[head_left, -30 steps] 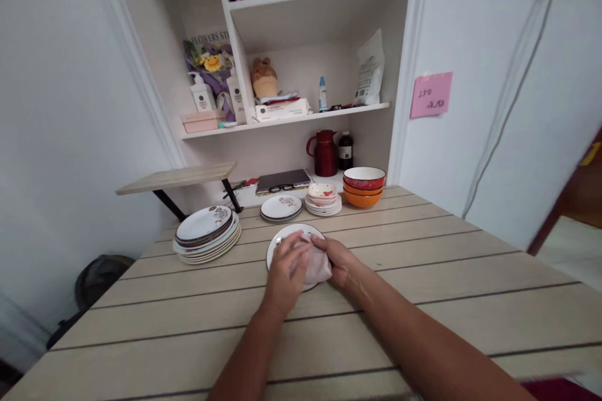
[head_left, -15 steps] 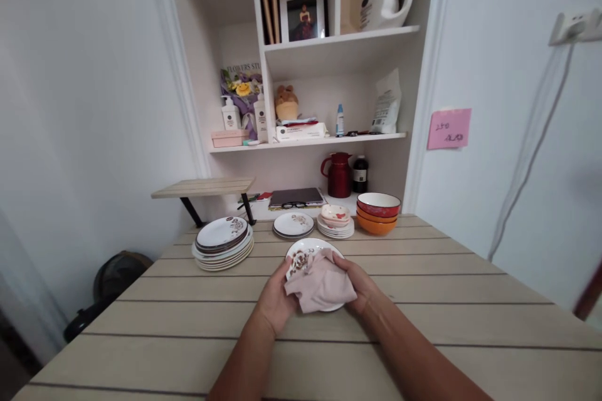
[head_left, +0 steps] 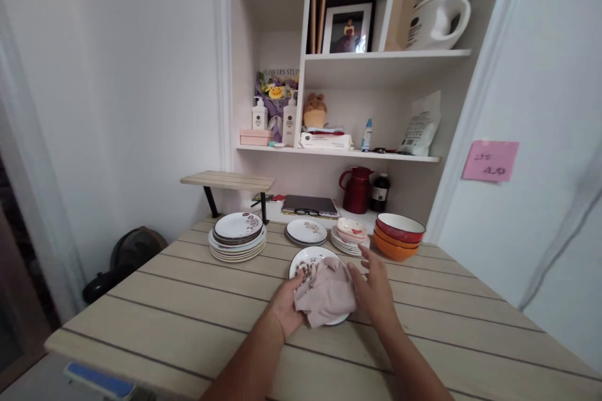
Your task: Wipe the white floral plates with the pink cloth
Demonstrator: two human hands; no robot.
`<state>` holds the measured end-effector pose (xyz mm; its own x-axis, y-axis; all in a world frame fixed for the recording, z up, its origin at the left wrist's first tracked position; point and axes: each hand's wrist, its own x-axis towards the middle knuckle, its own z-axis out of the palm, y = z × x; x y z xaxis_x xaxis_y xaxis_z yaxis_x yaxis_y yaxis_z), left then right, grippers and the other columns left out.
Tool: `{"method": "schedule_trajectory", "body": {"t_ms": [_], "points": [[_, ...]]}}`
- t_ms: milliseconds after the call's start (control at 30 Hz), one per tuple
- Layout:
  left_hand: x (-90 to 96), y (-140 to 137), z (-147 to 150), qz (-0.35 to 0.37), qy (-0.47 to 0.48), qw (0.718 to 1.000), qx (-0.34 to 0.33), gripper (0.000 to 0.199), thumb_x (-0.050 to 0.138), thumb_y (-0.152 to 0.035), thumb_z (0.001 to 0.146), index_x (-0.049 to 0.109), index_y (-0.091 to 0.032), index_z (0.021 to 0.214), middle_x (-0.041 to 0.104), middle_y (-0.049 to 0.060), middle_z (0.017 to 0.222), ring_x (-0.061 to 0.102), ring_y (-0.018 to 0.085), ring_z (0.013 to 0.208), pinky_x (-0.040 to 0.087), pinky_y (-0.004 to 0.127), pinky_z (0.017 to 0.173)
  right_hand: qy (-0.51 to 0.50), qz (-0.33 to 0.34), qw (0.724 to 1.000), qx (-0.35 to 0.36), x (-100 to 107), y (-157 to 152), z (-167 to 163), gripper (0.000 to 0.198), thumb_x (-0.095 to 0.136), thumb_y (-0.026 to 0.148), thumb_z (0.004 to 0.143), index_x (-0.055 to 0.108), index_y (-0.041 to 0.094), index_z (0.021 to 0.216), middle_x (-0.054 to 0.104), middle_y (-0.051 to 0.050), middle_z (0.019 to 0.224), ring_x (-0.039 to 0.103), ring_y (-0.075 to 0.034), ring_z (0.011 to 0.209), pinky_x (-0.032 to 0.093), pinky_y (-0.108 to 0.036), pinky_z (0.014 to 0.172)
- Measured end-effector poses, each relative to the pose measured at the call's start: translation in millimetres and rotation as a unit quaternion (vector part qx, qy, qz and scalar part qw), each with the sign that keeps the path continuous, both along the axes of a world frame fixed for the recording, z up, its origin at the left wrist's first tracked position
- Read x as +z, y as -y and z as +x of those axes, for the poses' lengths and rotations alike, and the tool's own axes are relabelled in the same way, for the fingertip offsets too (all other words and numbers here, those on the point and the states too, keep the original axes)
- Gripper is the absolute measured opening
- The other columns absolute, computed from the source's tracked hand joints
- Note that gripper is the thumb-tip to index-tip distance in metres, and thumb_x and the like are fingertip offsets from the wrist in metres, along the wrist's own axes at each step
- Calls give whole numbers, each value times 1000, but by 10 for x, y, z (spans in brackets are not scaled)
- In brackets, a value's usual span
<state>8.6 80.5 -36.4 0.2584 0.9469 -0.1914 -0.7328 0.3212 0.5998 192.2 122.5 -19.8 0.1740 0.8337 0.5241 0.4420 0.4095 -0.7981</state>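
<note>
A white plate (head_left: pixel 308 254) with a dark rim and brown flower pattern is in front of me, close over the slatted table. Crumpled across its near half lies a pink cloth (head_left: pixel 327 291). My left hand (head_left: pixel 288 307) grips the plate's left edge, its thumb on top beside the cloth. Off the right rim, my right hand (head_left: pixel 375 285) is raised with fingers apart and holds nothing. Behind the plate stand a small stack of similar plates (head_left: pixel 306 231) and a pile of small dishes (head_left: pixel 352 229).
Stacked plates (head_left: pixel 238 235) stand at the left by a small wooden riser (head_left: pixel 228 180). Red and orange bowls (head_left: pixel 399 238) are nested at the right. A red thermos jug (head_left: pixel 356 190), a dark bottle (head_left: pixel 379 192) and a laptop (head_left: pixel 310 204) sit at the back under shelves.
My right hand has let go of the plate's right edge and lifted, fingers spreading. My left hand keeps its hold. The view has turned left and tilted.
</note>
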Motion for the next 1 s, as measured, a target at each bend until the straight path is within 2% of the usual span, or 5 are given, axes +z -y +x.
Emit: {"method": "schedule_trajectory", "body": {"t_ms": [133, 267, 433, 767, 1000], "points": [[-25, -14, 2, -2, 6, 1000, 4, 38, 60, -39, 83, 64, -11, 110, 73, 12, 93, 68, 24, 88, 48, 34, 83, 115, -49, 984, 125, 139, 179, -60, 51, 45, 51, 84, 57, 21, 124, 63, -4, 79, 58, -19, 65, 47, -32, 64], [28, 18, 4, -1, 11, 1000, -12, 40, 56, -43, 86, 64, -10, 108, 73, 13, 93, 68, 23, 86, 48, 33, 81, 249, -60, 942, 216, 202, 343, -188, 56, 59, 47, 76, 53, 32, 130, 60, -5, 113, 59, -23, 92, 47, -33, 78], [81, 69, -12, 11, -38, 998, -55, 52, 51, -54, 85, 64, -10, 110, 72, 13, 92, 68, 24, 82, 50, 32, 74, 305, -82, 925, 211, 163, 365, -236, 55, 63, 31, 71, 58, 37, 125, 50, -5, 127, 53, -23, 108, 43, -34, 89], [78, 70, 65, 75, 2, 995, -64, 54, 51, -53, 86, 58, -14, 122, 71, 13, 103, 66, 22, 95, 47, 33, 88, 314, 53, 941, 114, 85, 181, -363, 45, 60, 37, 79, 59, 40, 124, 57, -8, 116, 49, -29, 104, 37, -46, 89], [9, 9, 65, 62, 46, 997, -25, 55, 48, -51, 88, 57, -11, 124, 70, 15, 109, 63, 26, 104, 43, 39, 96, 317, -36, 946, 64, 45, 80, -186, 36, 54, 37, 82, 64, 28, 115, 62, -11, 108, 55, -27, 97, 40, -37, 79]]}}
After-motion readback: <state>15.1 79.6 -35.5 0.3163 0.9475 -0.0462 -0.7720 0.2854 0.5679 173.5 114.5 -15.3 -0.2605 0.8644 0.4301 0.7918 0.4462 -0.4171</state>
